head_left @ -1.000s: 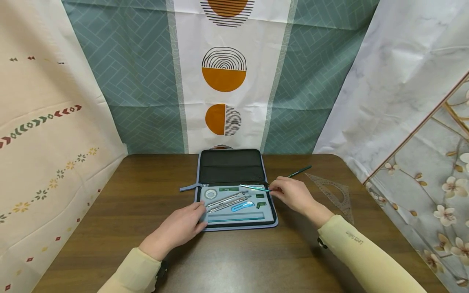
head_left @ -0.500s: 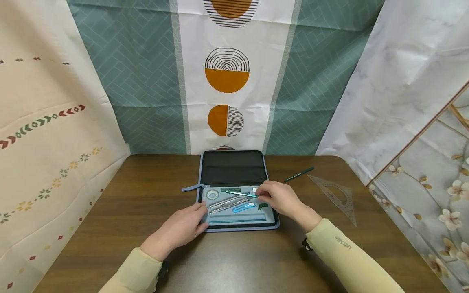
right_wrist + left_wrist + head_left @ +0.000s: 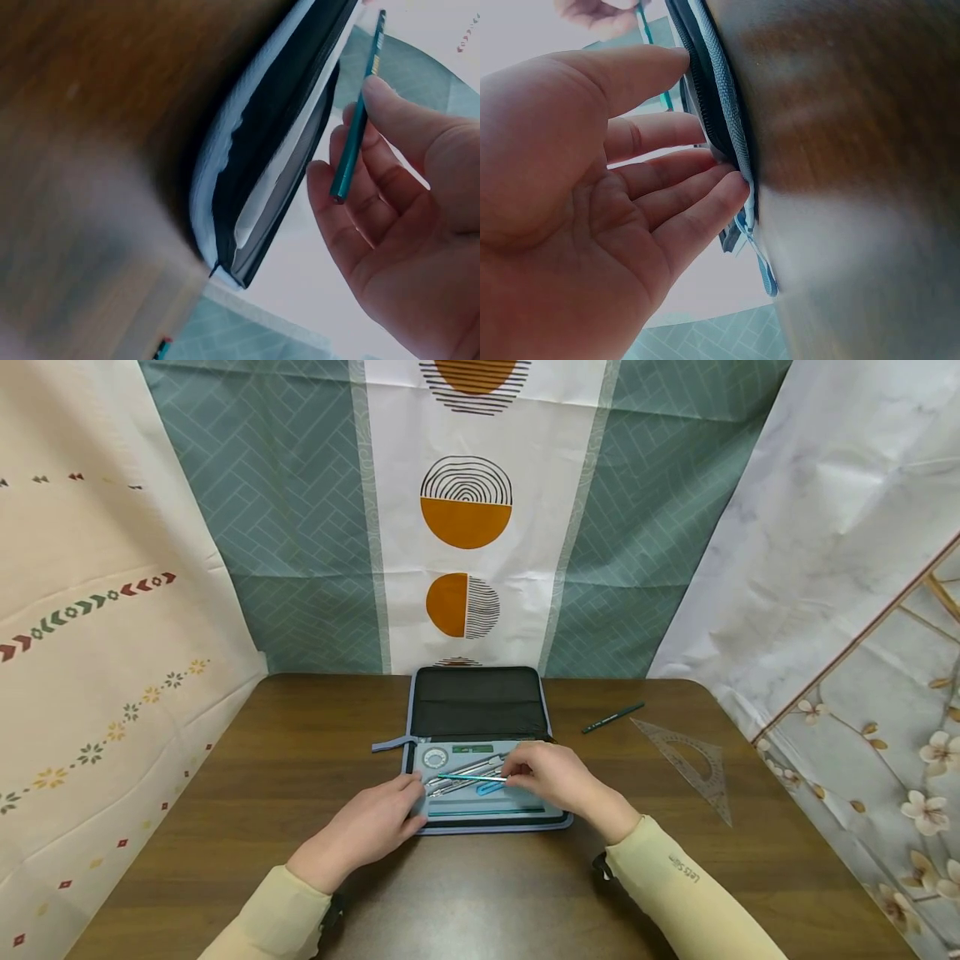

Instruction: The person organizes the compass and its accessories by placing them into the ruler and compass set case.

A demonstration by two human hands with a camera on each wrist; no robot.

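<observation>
A zippered drawing-set case [image 3: 480,706] lies unfolded on the table, its pale blue tray [image 3: 420,806] towards me. My right hand [image 3: 551,768] pinches a teal pencil [image 3: 468,777] between thumb and fingers above the tray; the right wrist view shows the pencil [image 3: 356,135] crossing the fingers. At the tray's lower left corner rests my left hand [image 3: 363,822]; its thumb and rather straight fingers touch the zippered edge [image 3: 724,97]. Silver compasses [image 3: 491,762] sit in the tray below the pencil. A blue utility knife [image 3: 489,788] is partly hidden by my right hand.
Right of the case lie a dark green pencil [image 3: 613,717] and a clear set square [image 3: 686,764]. In the tray are a round white piece [image 3: 435,757], a green piece [image 3: 472,749] and a long slot with a teal strip [image 3: 487,812]. Cloth hangs behind the table.
My right hand has moved left and nearer to me with the teal pencil, from the tray's right edge to over its middle. My left hand has stayed at the corner.
</observation>
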